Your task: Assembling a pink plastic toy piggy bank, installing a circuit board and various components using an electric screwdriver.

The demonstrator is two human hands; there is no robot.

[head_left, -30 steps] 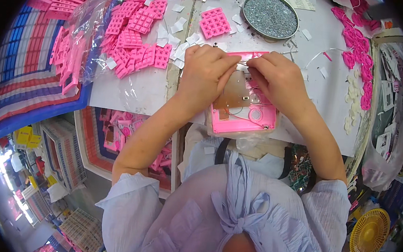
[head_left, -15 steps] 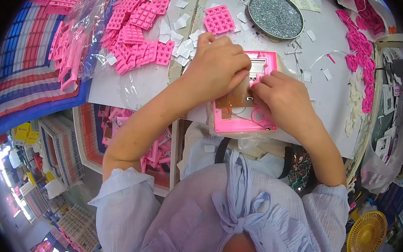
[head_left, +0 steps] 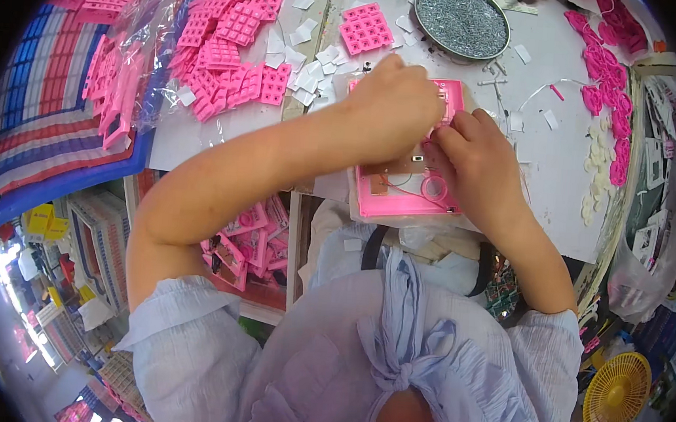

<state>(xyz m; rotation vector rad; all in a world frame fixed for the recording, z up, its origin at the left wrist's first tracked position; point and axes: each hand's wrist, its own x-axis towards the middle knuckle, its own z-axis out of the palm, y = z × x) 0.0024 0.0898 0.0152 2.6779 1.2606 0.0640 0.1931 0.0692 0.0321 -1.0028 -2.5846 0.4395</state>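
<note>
A pink plastic casing lies open side up on the table, with a brown circuit board and thin wires inside it. My left hand is over the casing's upper part. Its fingers are curled closed and their tips, with anything in them, are hidden. Along the casing's right side, my right hand has its fingers bent and pressed together, close to the left hand's fingertips. What it pinches, if anything, is too small to make out. A pink ring shows in the casing below the right hand.
A round tray of small metal screws stands beyond the casing. Pink keypads are heaped at left, near scattered white paper pieces. Pink cord bundles and small cream-coloured parts line the right edge. More pink casings fill a drawer below.
My left hand has moved right across the casing's upper part, its elbow swinging outward to the left. My right hand has shifted slightly, staying at the casing's right side.
</note>
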